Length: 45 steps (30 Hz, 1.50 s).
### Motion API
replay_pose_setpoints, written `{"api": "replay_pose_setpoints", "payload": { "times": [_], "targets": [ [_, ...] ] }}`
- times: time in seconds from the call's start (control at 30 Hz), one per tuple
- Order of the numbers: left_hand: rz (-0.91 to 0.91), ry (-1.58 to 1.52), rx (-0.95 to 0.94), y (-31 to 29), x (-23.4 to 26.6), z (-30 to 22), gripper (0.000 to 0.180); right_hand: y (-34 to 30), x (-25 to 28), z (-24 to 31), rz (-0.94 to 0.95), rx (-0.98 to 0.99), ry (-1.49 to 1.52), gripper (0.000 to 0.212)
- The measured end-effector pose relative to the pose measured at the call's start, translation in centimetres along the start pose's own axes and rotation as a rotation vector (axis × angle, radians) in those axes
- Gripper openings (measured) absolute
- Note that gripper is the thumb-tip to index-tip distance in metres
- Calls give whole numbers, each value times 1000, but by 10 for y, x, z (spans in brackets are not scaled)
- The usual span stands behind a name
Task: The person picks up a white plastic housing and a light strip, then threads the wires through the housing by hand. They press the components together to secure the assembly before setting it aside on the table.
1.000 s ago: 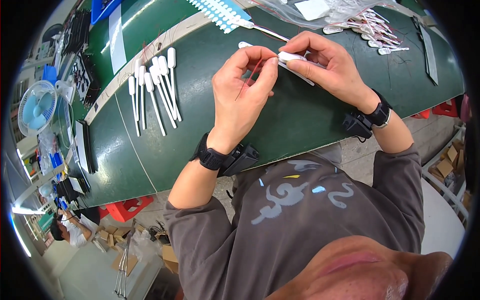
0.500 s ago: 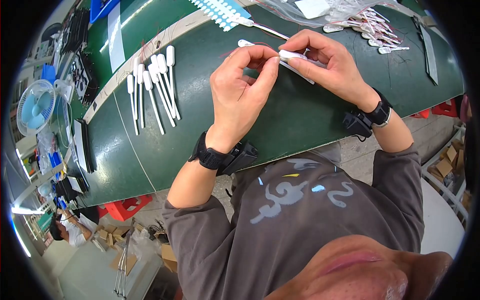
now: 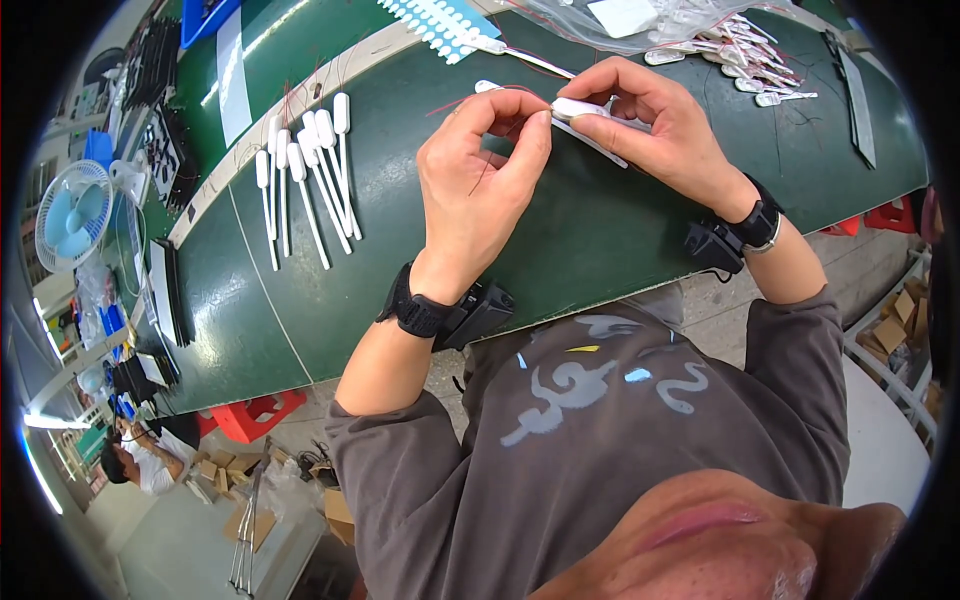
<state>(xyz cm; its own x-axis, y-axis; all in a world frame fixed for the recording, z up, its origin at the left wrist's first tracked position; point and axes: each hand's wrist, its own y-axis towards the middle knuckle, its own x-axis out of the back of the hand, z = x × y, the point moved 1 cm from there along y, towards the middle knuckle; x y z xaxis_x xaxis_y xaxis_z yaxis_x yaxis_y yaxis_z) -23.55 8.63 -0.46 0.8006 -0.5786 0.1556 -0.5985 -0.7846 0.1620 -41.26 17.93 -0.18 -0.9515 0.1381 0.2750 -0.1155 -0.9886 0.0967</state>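
Over the far middle of the green table, both hands meet at a white paddle-shaped plastic piece (image 3: 578, 107) with a long thin stem. My right hand (image 3: 655, 125) pinches its rounded head between thumb and fingers, the stem slanting down to the right beneath. My left hand (image 3: 485, 165) is closed in a pinch at the head's left end, where thin red and dark wires (image 3: 450, 106) come out past the fingers. What exactly lies between the left fingertips is hidden. Just behind the hands lies another white piece (image 3: 488, 87).
Several white paddle pieces (image 3: 320, 130) with wires lie to the left. Sheets of white stickers on blue backing (image 3: 455, 35) are at the far edge. A clear plastic bag (image 3: 660, 25) and a heap of small white wired parts (image 3: 735, 65) sit at the far right.
Both hands have shifted very slightly left with the white piece. The left fingertips are a little farther from its head, and more red wire shows beside them.
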Motion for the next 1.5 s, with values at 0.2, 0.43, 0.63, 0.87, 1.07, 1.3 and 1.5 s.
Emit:
{"api": "replay_pose_setpoints", "payload": {
  "times": [0.2, 0.43, 0.63, 0.87, 1.07, 1.3, 1.5],
  "targets": [
    [29, 22, 14, 0, 1, 0, 11, 0, -1, -4, 2, 9, -26, 21],
    [149, -250, 397, 3, 6, -8, 19, 0, 0, -5, -16, 64, -103, 20],
    [246, -475, 579, 9, 14, 2, 23, 0, 3, -3, -16, 100, -206, 19],
    [277, -547, 611, 8, 12, 5, 24, 0, 1, -6, -33, 88, -161, 18],
    [161, -262, 384, 4, 7, -5, 22, 2, 1, -6, 17, 7, -40, 20],
    [84, -70, 169, 2, 3, -2, 15, 3, 1, -8, 53, -137, 229, 23],
    [46, 16, 45, 2, 2, 1, 12, 3, 1, -10, 46, -118, 224, 22]
  ]
}}
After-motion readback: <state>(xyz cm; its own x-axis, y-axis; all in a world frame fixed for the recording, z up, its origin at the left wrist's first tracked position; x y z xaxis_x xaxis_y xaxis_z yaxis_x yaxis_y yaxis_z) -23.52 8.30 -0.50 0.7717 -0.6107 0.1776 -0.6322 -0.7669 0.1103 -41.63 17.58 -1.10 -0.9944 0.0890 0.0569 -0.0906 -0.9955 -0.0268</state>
